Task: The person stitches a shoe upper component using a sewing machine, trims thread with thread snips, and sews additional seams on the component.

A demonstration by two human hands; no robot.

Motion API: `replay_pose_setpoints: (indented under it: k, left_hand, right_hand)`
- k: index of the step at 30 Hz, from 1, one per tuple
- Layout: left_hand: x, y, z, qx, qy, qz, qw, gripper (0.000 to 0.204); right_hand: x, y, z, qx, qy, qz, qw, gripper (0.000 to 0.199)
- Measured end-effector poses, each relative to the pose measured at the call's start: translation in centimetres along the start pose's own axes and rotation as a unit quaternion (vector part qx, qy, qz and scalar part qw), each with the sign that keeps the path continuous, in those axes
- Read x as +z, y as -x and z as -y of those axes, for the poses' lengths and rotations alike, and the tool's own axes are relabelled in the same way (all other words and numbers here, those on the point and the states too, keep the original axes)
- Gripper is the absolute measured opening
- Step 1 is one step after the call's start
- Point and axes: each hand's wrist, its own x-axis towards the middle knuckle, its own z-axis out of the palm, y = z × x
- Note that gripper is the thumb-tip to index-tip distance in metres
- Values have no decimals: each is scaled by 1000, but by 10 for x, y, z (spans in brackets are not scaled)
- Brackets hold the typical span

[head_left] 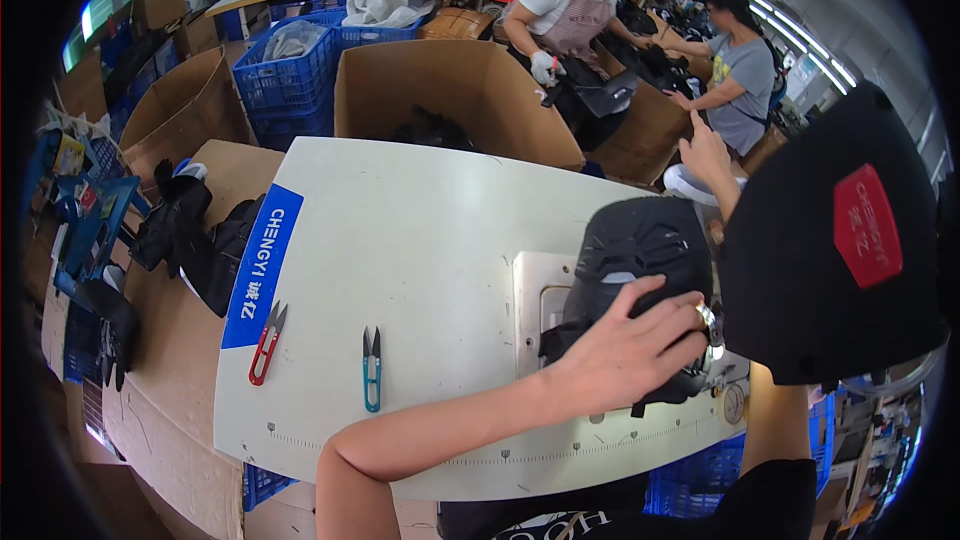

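A black padded piece with moulded ridges lies at the sewing machine's bed, under the machine head. My left hand grips it from above, its fingers bent over the near part beside the shiny needle area. Passing behind the black sewing machine head, my right arm shows again beyond it. My right hand is raised there, the index finger stretched out and nothing visible in it. Teal thread snips and red thread snips lie on the pale table, left of my left forearm.
The pale sewing table has a ruler scale along its near edge. Beyond it stands a large cardboard box and blue crates. Black pieces lie on cardboard at left. Two people handle black items at the back right.
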Motion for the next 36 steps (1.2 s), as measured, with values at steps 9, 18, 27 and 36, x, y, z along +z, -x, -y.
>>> replay_pose_setpoints:
  k: [9,18,27,36]
  left_hand:
    - [5,-2,-8,-42,-30,77,996,42]
    - [19,3,-29,-148,-67,20,987,51]
    - [36,5,-47,-185,-100,-80,974,48]
    - [34,9,-48,-261,-46,-57,963,48]
  right_hand:
    - [-67,166,-34,121,-372,-185,902,42]
    - [-115,304,8,122,-585,-111,794,29]
    - [-128,301,31,-14,-616,12,787,34]
    - [-111,302,30,-47,-638,91,763,24]
